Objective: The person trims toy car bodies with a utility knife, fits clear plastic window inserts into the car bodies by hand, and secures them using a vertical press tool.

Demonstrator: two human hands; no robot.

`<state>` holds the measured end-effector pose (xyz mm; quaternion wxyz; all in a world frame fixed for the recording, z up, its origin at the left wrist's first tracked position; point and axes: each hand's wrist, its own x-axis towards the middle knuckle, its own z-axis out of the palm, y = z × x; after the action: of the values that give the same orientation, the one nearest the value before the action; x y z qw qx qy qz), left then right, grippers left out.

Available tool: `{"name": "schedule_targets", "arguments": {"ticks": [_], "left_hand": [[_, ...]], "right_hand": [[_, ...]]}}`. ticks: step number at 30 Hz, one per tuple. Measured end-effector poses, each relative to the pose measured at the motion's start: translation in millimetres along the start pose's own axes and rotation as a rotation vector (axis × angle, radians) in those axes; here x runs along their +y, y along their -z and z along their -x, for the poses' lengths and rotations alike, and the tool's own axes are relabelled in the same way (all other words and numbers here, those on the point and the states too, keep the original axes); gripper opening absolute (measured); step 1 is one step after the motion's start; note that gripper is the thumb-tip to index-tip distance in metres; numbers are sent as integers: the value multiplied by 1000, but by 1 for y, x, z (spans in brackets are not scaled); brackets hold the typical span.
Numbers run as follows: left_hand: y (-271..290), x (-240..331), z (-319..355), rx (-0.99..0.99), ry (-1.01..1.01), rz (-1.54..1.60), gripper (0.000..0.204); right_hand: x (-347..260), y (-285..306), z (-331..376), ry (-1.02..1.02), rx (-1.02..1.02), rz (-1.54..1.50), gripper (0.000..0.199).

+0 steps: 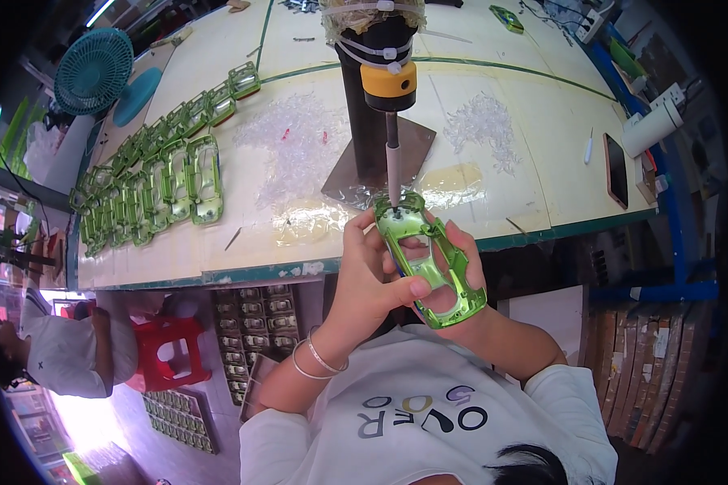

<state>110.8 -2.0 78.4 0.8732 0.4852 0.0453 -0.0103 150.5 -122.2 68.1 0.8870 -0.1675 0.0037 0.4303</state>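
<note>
A glossy green toy car body shell [459, 301] is tilted between my two hands at the table's front edge. My left hand [370, 271] grips its left side, with the thumb lying over the frame near the middle opening. On the other side my right hand [467, 255] wraps the shell, its fingers partly hidden behind it. Above stands a mounted power screwdriver [388, 85] with a yellow collar. Its long bit [393, 166] reaches down to the far end of the shell and appears to touch it at a small dark spot.
Rows of green car shells [158, 190] lie at the left. Piles of small clear plastic pieces [287, 137] flank the screwdriver's metal base plate [416, 149]. At right are a phone [615, 170] and a white pen-like tool [589, 147]. A person [73, 347] sits near a red stool [168, 349].
</note>
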Motion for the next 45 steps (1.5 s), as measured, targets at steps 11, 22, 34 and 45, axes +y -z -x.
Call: {"name": "schedule_targets", "arguments": {"ticks": [11, 22, 34, 45], "left_hand": [[8, -13, 21, -98, -344, -470, 105], [6, -8, 21, -213, -396, -523, 111], [4, -12, 29, -242, -328, -366, 120], [30, -29, 42, -155, -72, -250, 91]], "right_hand": [[-26, 17, -12, -321, -91, -295, 40], [-35, 15, -14, -408, -263, -340, 51], [-47, -4, -6, -399, 11, -198, 40], [-46, 17, 29, -405, 245, -52, 55]]}}
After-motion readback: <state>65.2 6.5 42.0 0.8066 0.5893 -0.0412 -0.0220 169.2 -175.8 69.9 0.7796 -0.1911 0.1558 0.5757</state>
